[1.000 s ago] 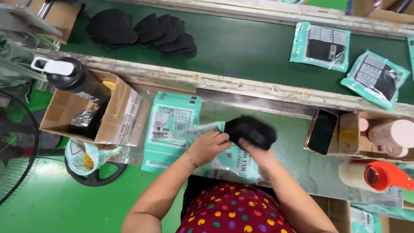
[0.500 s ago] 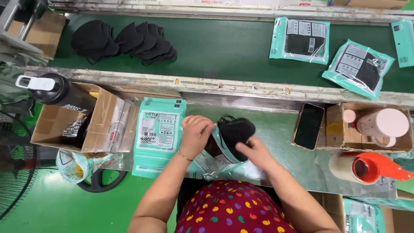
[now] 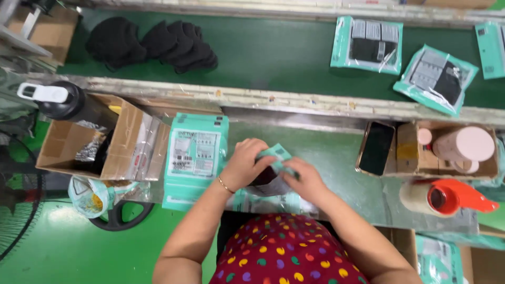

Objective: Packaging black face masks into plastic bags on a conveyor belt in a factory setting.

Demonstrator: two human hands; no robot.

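Gripping from both sides, the left hand [image 3: 244,164] and right hand [image 3: 305,179] pinch a teal plastic pouch [image 3: 273,167] with a dark mask inside, held just above the counter [image 3: 336,158] in front of the person; if either grip loosens, the slick film could slip and the mask could slide out or bunch at the mouth. Leftmost, an open cardboard box [image 3: 113,152] holds a black bottle [image 3: 71,102] and crinkled wrappers, then comes a stack of teal pouches [image 3: 195,155], and at the right a small cardboard box [image 3: 415,152] holds a pink cup [image 3: 465,144].

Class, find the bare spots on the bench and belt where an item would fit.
Free: green belt between black fabric masks and teal packets; bench strip between both hands and black phone. Crowded: teal pouch stack beside left hand; right hand.
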